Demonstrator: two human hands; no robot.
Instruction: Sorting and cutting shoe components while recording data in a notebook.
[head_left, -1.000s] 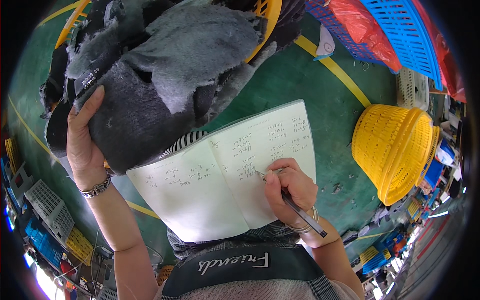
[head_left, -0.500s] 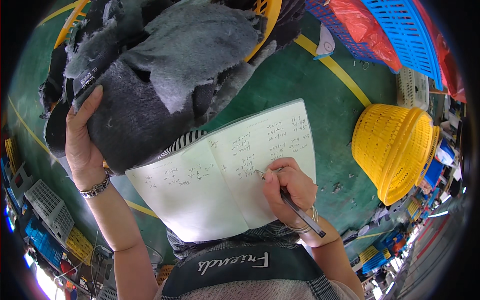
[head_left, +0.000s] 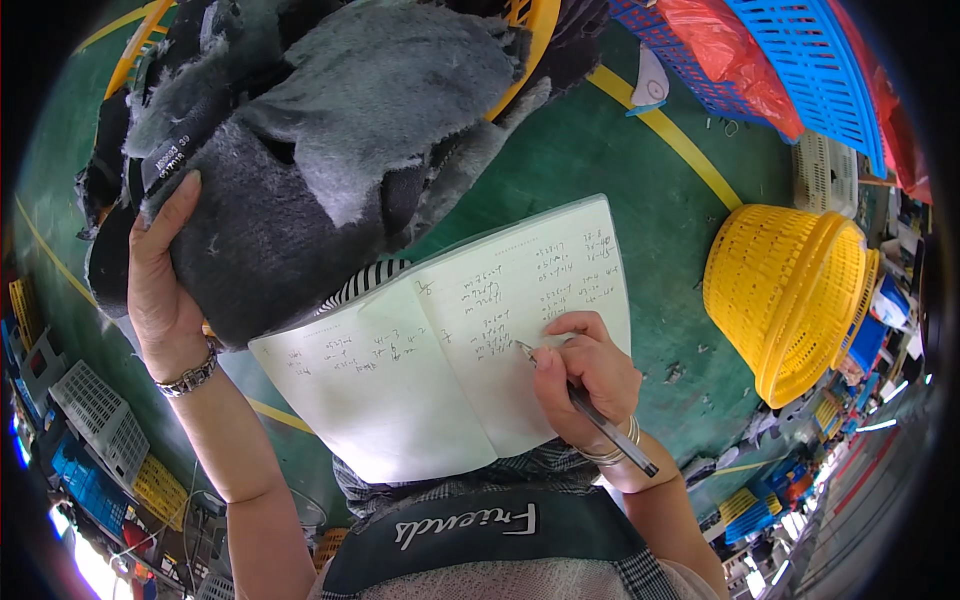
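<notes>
An open notebook (head_left: 400,420) with handwriting on both pages lies across my lap. My right hand (head_left: 590,380) grips a pen (head_left: 610,428), its tip close to the last written lines of the right-hand page. At the left, my left hand (head_left: 170,280) holds the edge of a dark grey fleecy piece of material (head_left: 270,230), thumb on top near a printed mark. Its other fingers are hidden beneath the piece. More grey and black fleecy pieces (head_left: 410,90) are heaped around it in a yellow basket (head_left: 540,55).
Stacked yellow baskets (head_left: 780,300) stand on the green floor (head_left: 670,250) to the right. Blue crates (head_left: 810,70) with red plastic bags (head_left: 725,60) are at the upper right. Grey crates (head_left: 100,420) line the lower left. A black-and-white striped item (head_left: 365,285) shows behind the notebook.
My right hand and the pen have shifted slightly right and down on the page. The left hand and the fleecy piece have moved only a hair to the left.
</notes>
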